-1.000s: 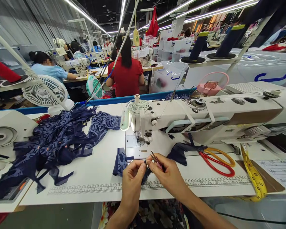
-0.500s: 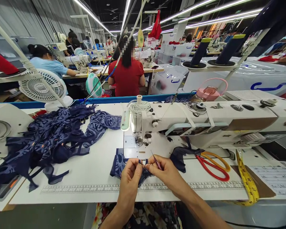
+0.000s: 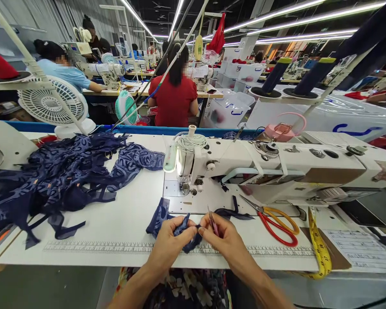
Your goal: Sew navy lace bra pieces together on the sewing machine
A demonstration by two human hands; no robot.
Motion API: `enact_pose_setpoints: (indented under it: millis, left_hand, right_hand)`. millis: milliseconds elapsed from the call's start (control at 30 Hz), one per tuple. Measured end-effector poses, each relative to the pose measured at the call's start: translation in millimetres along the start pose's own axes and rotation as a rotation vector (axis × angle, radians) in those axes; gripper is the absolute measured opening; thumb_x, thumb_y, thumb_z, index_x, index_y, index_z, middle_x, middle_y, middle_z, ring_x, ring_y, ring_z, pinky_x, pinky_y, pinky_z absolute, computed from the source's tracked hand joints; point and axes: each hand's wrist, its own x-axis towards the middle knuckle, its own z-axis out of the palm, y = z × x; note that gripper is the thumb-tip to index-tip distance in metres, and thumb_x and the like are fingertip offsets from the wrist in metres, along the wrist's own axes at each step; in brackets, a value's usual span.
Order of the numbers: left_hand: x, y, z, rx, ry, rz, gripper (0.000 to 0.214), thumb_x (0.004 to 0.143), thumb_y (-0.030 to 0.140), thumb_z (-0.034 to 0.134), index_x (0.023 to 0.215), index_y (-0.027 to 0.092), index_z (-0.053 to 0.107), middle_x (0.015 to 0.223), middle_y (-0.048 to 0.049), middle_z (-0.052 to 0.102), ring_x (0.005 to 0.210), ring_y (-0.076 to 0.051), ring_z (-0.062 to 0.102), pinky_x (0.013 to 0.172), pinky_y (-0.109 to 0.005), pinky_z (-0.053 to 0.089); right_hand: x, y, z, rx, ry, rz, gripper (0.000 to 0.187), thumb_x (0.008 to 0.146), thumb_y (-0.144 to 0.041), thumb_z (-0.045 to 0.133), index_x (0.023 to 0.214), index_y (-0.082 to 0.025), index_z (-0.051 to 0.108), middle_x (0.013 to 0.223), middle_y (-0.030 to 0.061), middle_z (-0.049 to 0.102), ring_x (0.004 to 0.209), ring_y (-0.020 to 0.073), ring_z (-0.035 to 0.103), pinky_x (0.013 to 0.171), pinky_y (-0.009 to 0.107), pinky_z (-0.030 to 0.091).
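Observation:
Navy lace garment piece [image 3: 157, 221], likely lingerie, lies bunched at the table front, below the sewing machine's needle area [image 3: 185, 187]. My left hand [image 3: 171, 242] is closed on its gathered edge, thumb against fingertips. Close beside it, my right hand [image 3: 223, 240] pinches a narrow end of the same dark fabric between thumb and index finger. A slim pointed tool with pinkish handles [image 3: 213, 223] is tucked in the right fingers, tip upward; whether it is snips or tweezers I cannot tell. Behind the right hand lies a sheer navy strip [image 3: 234, 213].
Scissors with red and orange handles [image 3: 278, 225] lie right of my hands, near a yellow tape measure [image 3: 320, 249]. A heap of navy lace pieces [image 3: 67, 171] covers the left side. A printed ruler [image 3: 116, 247] runs along the front edge. Other people sit at machines beyond.
The lace is now bunched up higher in my left fingers. The sheer navy strip has slid left off the scissors, baring their blades. The camera view has shifted slightly.

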Motion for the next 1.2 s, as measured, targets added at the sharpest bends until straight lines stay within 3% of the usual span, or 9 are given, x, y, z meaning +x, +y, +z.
enact_pose_setpoints:
  millis: [167,367,800,1033,1200]
  left_hand:
    - [1.5,7.5,-9.5,-0.016,-0.087,-0.119,0.024,0.071,0.038,0.075,0.068,0.015,0.07,0.063,-0.0001,0.052,0.061,-0.012,0.04,0.059,-0.023,0.03]
    - [3.4,4.5,-13.3,0.044,-0.162,-0.151,0.021,0.072,0.035,0.071,0.069,0.014,0.068,0.061,0.0013,0.051,0.057,-0.01,0.038,0.056,-0.023,0.027]
    - [3.5,4.7,-11.4,0.205,-0.267,-0.07,0.018,0.079,0.03,0.059,0.072,0.014,0.062,0.059,0.0032,0.042,0.054,-0.009,0.032,0.049,-0.021,0.025]
    - [2.1,6.8,-13.0,0.252,-0.32,-0.089,0.015,0.08,0.027,0.058,0.073,0.014,0.06,0.06,0.0038,0.044,0.053,-0.008,0.034,0.047,-0.02,0.027]
    - [2.5,7.6,-13.5,0.268,-0.307,-0.078,0.016,0.08,0.026,0.057,0.071,0.014,0.058,0.059,0.0044,0.043,0.054,-0.007,0.033,0.048,-0.019,0.027]
  right_hand:
    - [-7.1,-7.5,-26.0,-0.196,-0.199,0.027,0.043,0.09,-0.064,0.048,0.091,-0.021,0.057,0.067,-0.0037,0.036,0.061,0.0124,0.033,0.053,0.024,0.028]
    - [-7.2,-11.3,-41.1,-0.426,-0.356,0.014,0.041,0.096,-0.055,0.041,0.075,-0.021,0.051,0.067,-0.0025,0.041,0.061,0.0125,0.035,0.054,0.026,0.027]
    - [-5.5,-21.4,-39.8,-0.494,-0.437,0.005,0.039,0.097,-0.048,0.044,0.071,-0.02,0.055,0.061,-0.0033,0.044,0.056,0.0111,0.035,0.051,0.025,0.024]
    - [-2.3,-23.8,-42.3,-0.488,-0.526,0.062,0.043,0.098,-0.05,0.04,0.07,-0.019,0.049,0.063,-0.0044,0.04,0.057,0.0097,0.035,0.053,0.023,0.028]
    - [-4.2,-22.2,-39.8,-0.499,-0.491,0.049,0.045,0.097,-0.052,0.04,0.067,-0.019,0.042,0.062,-0.0051,0.035,0.056,0.0096,0.031,0.051,0.023,0.025]
